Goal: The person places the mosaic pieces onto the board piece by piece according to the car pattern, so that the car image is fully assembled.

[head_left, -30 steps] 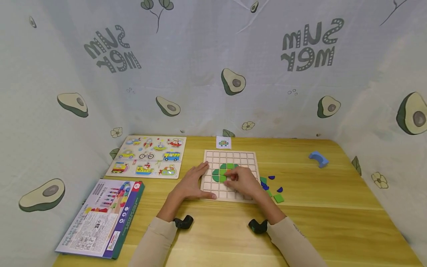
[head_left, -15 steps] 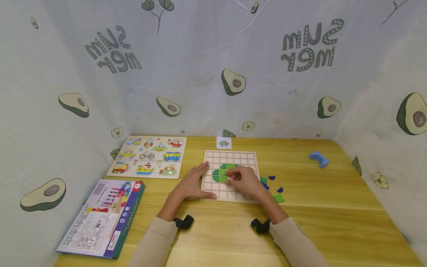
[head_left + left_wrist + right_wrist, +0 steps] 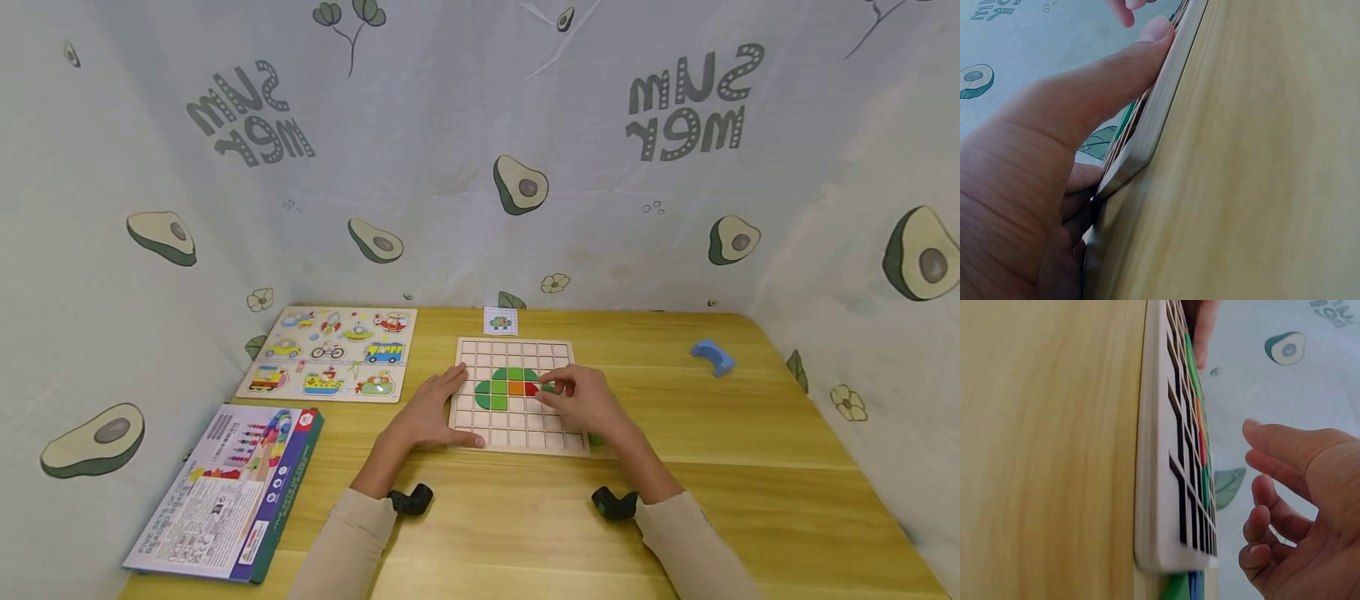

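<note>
A wooden grid board (image 3: 487, 437) lies on the table with light and dark green pieces (image 3: 498, 388), an orange square (image 3: 516, 388) and a red piece (image 3: 532, 390) in its cells. My left hand (image 3: 427, 412) rests at the board's near left corner. Its thumb (image 3: 1141, 53) lies along the near edge and its fingers touch the left edge. My right hand (image 3: 581, 398) is just right of the red piece, above the board. In the right wrist view its thumb and fingers are apart, with nothing between them. It hides part of the board's right side.
A patterned card (image 3: 500, 321) lies behind the board. To the left are a vehicle puzzle (image 3: 345, 354) and a boxed toy (image 3: 217, 492). A blue arch block (image 3: 713, 357) sits at the right. Loose green pieces (image 3: 596, 439) are partly hidden by the right hand.
My right hand has moved right, away from the middle of the green pieces. The orange square and red piece now show in the board. The left hand stays in place.
</note>
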`<state>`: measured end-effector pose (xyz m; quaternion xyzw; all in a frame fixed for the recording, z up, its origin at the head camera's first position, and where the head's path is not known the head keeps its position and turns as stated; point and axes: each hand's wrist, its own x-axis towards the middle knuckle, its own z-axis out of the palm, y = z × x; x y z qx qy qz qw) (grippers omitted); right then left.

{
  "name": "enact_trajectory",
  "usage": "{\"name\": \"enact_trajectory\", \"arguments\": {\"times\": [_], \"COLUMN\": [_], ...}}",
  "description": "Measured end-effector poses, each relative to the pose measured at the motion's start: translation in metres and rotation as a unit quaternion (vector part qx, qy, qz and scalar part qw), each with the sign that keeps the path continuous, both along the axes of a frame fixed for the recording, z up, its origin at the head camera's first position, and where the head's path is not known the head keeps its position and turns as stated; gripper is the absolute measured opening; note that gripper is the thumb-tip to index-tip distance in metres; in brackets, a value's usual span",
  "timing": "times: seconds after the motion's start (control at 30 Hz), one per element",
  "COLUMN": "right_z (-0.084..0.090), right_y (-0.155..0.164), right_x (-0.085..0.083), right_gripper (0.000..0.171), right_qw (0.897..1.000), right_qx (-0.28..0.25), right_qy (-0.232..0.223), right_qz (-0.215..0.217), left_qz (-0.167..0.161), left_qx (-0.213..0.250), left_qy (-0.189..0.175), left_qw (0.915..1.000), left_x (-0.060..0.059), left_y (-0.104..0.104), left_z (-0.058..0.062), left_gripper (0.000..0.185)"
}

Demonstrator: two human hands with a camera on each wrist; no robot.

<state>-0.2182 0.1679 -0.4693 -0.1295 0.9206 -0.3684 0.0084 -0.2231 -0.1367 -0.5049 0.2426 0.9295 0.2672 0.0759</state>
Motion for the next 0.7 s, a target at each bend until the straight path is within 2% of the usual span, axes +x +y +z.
{"name": "enact_trajectory", "arguments": {"times": [0.4, 0.7], "right_z": [0.004, 0.004], "right_y": [0.057, 0.096], "right_x": [0.017, 0.035], "right_gripper": [0.03, 0.034], "right_qw": [1.0, 0.999], "right_qx": [0.006, 0.033], "right_qy": [-0.01, -0.015], "right_qz": [-0.022, 0.004], "left_qz": [-0.003, -0.003], "left_qx": [0.0, 0.0], "left_qy": [0.003, 0.005], "left_qw": [1.0, 1.0], "left_x": [0.0, 0.001], "left_y": [-0.001, -0.001], "left_z": [-0.001, 0.0], "left_gripper": [0.122, 0.122]}}
